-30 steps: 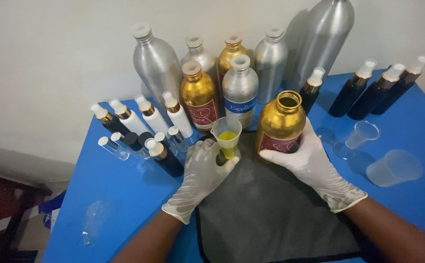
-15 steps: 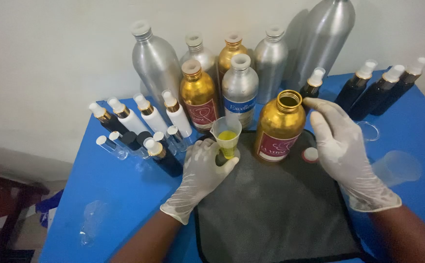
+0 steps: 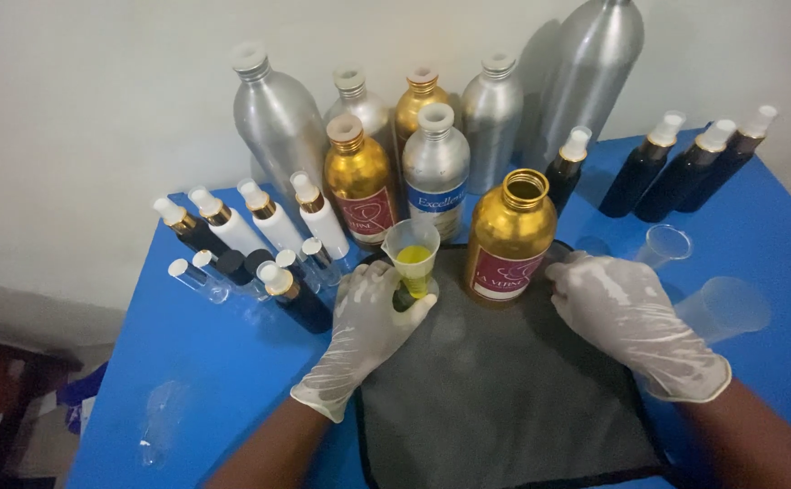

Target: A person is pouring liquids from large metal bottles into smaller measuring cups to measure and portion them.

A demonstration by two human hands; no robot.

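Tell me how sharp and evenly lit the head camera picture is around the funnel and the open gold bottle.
Head view: the funnel and open gold bottle are fairly sharp under soft, dim light; the left hand is crisp, the right hand slightly smeared; the tall silver bottles carry pale highlights and cast faint shadows on the wall; the clear cups are hard to make out against the blue table.

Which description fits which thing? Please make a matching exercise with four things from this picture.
Things:
1. funnel
2. open gold bottle
3. left hand
4. right hand

Descriptions:
a. flat on the dark mat
b. grips a small bottle under the funnel
c. holds yellow liquid
d. uncapped, red label

Pairs: 1-c, 2-d, 3-b, 4-a
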